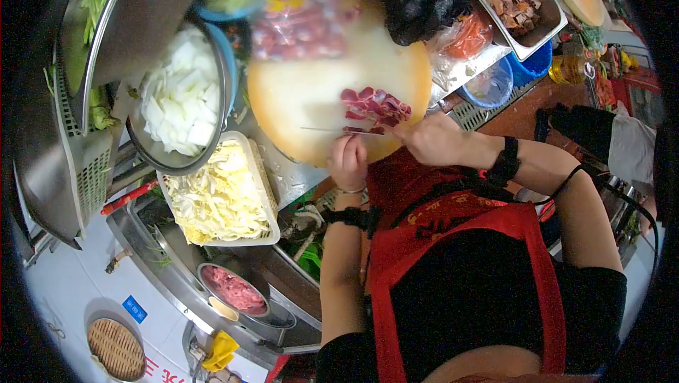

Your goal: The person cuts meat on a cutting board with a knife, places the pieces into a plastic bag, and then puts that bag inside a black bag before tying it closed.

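On the round cutting board (297, 96) lies a small pile of dark red meat slices (375, 105), with a thin strip of the same meat closer to me. My right hand (435, 141) is closed around a knife (322, 128), whose blade appears edge-on as a thin line along the near side of the meat; its handle is hidden in my grip. My left hand (348, 160) rests at the board's near edge, fingers curled and pressed together right beside the blade. Whatever lies beneath those fingers is hidden.
Beyond the slices sits a clear bag of red meat (300, 26), next to a black plastic bag (430, 1). Left are a bowl of white vegetable pieces (184, 103) and a basket of pale yellow shreds (226, 195). A metal tray of brown chunks (541, 40) stands far right.
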Available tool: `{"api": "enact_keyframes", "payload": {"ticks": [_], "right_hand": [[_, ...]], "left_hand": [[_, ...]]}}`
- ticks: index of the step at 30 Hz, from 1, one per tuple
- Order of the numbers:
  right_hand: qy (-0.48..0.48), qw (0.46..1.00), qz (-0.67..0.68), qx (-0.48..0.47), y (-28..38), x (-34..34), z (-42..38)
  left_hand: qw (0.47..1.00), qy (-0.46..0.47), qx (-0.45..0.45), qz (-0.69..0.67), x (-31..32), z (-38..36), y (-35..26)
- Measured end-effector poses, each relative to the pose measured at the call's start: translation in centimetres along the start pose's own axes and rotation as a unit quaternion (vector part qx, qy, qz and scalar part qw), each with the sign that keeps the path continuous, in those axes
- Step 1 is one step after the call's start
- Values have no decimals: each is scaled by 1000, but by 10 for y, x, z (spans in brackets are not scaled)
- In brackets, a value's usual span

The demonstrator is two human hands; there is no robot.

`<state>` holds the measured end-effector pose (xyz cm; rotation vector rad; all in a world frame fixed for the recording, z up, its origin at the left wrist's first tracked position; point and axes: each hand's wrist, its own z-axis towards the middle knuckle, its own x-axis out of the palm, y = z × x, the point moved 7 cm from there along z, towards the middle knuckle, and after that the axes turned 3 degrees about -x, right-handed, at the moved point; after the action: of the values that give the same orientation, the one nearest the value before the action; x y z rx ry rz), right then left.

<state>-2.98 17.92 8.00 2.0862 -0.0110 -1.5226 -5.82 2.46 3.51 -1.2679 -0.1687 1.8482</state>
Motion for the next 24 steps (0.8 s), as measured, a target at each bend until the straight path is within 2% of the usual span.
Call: {"api": "enact_keyframes", "payload": {"ticks": [1, 3, 5, 24], "right_hand": [[0, 1000, 0, 0, -3, -1, 1], [64, 996, 40, 47, -18, 6, 1], [54, 996, 49, 46, -20, 5, -2], [33, 992, 97, 77, -30, -7, -13]], "left_hand": [[1000, 7, -2, 2, 1, 0, 1], [1000, 13, -5, 3, 2, 1, -1], [998, -8, -32, 50, -1, 3, -3], [998, 7, -31, 52, 2, 13, -8]]}}
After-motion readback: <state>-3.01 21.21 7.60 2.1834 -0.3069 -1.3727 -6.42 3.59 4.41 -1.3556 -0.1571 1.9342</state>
